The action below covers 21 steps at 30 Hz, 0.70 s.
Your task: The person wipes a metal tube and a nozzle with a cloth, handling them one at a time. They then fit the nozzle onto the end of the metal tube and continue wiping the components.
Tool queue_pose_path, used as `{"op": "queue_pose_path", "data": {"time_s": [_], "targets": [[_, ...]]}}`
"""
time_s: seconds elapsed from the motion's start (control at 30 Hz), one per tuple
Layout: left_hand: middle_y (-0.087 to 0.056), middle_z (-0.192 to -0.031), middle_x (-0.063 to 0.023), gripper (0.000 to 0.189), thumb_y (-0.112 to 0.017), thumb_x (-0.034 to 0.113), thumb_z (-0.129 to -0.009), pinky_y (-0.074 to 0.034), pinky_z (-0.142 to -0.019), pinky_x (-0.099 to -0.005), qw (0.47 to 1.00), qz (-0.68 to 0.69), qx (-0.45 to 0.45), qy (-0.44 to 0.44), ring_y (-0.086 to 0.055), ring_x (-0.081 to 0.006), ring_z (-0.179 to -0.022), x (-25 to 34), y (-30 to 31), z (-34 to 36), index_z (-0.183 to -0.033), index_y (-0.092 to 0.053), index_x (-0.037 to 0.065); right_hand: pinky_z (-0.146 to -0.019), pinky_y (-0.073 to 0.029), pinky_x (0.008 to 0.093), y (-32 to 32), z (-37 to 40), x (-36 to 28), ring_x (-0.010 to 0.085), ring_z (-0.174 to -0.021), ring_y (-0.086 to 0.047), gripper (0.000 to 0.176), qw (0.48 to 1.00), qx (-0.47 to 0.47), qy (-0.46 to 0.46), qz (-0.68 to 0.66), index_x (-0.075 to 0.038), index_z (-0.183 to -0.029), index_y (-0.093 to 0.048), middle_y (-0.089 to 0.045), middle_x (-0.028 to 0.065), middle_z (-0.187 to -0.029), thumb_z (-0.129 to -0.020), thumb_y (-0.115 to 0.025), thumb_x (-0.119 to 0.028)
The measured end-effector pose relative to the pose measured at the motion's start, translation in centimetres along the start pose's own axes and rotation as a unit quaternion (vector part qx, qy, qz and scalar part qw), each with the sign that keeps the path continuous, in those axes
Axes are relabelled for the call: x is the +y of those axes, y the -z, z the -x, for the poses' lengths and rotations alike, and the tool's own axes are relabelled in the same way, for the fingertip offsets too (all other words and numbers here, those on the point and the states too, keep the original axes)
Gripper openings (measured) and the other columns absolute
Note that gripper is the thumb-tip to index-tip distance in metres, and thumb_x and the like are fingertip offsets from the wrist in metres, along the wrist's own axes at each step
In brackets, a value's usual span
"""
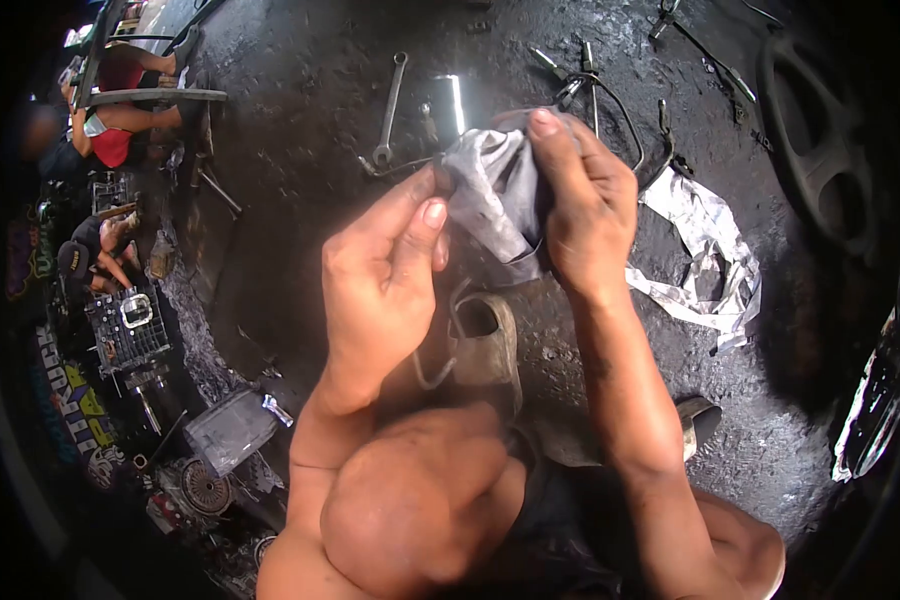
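A crumpled grey rag [495,200] is stretched between my two hands, above the dark floor. My left hand [385,265] pinches its left edge between thumb and fingers. On the other side, my right hand [585,205] grips the rag with the thumb on top and the fingers curled around it. Whether something small is wrapped inside the folds cannot be seen. Just beyond the rag, a shiny metal cylinder [450,105] and a combination wrench [392,110] lie on the floor.
Several tools with a cable [590,85] lie at the upper right, above a torn whitish cloth [705,290]. A dark spoked wheel [815,150] is at far right. Left are a metal box [232,430], a clutch-like disc [206,487], an engine part [130,328] and other people.
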<state>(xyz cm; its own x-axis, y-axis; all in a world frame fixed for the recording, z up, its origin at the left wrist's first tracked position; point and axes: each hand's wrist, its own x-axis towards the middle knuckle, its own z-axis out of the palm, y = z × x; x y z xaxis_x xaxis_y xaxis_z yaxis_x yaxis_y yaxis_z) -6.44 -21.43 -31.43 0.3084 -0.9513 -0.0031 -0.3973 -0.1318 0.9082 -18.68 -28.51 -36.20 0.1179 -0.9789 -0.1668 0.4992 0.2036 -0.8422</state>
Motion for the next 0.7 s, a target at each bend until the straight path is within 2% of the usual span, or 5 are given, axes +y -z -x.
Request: {"op": "queue_pose_path", "data": {"time_s": [0.2, 0.3, 0.4, 0.6, 0.7], "targets": [[-0.062, -0.073, -0.0027, 0.024, -0.056, 0.009, -0.094, -0.042, -0.053, -0.0208, 1.0, 0.011, -0.007, -0.009, -0.05, -0.0047, -0.059, 0.9, -0.5, 0.0, -0.112, -0.064, -0.003, -0.067, -0.049, 0.0234, 0.3, 0.3, -1.1, 0.0099, -0.076, -0.062, 0.01, 0.991, 0.078, 0.105, 0.006, 0.0, -0.089, -0.066, -0.069, 0.0063, -0.085, -0.086, -0.065, -0.01], [-0.057, -0.07, -0.0009, 0.026, -0.059, 0.013, -0.094, -0.031, -0.044, -0.0159, 1.0, 0.005, -0.016, 0.004, -0.046, -0.0025, -0.056, 0.8, -0.3, -0.1, -0.113, -0.063, -0.003, -0.065, -0.051, 0.0278, 1.9, -0.1, -0.4, 0.0183, -0.072, -0.065, 0.019, 0.912, -0.094, 0.319, 0.24, -0.004, -0.089, -0.067, -0.067, 0.0079, -0.083, -0.071, -0.073, -0.001], [-0.056, -0.068, 0.0001, 0.026, -0.06, 0.015, -0.094, -0.028, -0.042, -0.0154, 1.0, 0.021, 0.015, -0.009, -0.043, -0.0008, -0.052, -0.1, 0.0, -0.3, -0.113, -0.064, -0.001, -0.066, -0.052, 0.0291, 3.7, 2.2, -1.9, 0.0207, -0.073, -0.066, 0.019, 0.871, -0.228, 0.129, 0.417, -0.003, -0.087, -0.067, -0.067, 0.0088, -0.082, -0.07, -0.073, -0.006], [-0.057, -0.067, -0.0002, 0.027, -0.06, 0.016, -0.093, -0.027, -0.041, -0.0156, 1.0, 0.004, 0.011, 0.004, -0.041, -0.0007, -0.05, 0.3, -0.2, -0.1, -0.113, -0.063, -0.002, -0.08, -0.048, 0.033, 3.1, 0.7, -3.1, 0.0219, -0.087, -0.059, 0.025, 0.985, -0.054, 0.15, 0.064, -0.003, -0.102, -0.065, -0.064, 0.0145, -0.093, -0.078, -0.059, -0.005], [-0.056, -0.068, 0.0008, 0.026, -0.059, 0.014, -0.094, -0.027, -0.042, -0.0155, 1.0, 0.0, 0.006, 0.021, -0.041, -0.0005, -0.05, 0.5, -0.4, -0.1, -0.114, -0.062, -0.003, -0.091, -0.042, 0.0319, 1.2, -0.3, -2.7, 0.0213, -0.1, -0.057, 0.026, 0.896, -0.05, 0.337, 0.284, 0.001, -0.106, -0.061, -0.063, 0.0121, -0.108, -0.083, -0.051, -0.006]]}}
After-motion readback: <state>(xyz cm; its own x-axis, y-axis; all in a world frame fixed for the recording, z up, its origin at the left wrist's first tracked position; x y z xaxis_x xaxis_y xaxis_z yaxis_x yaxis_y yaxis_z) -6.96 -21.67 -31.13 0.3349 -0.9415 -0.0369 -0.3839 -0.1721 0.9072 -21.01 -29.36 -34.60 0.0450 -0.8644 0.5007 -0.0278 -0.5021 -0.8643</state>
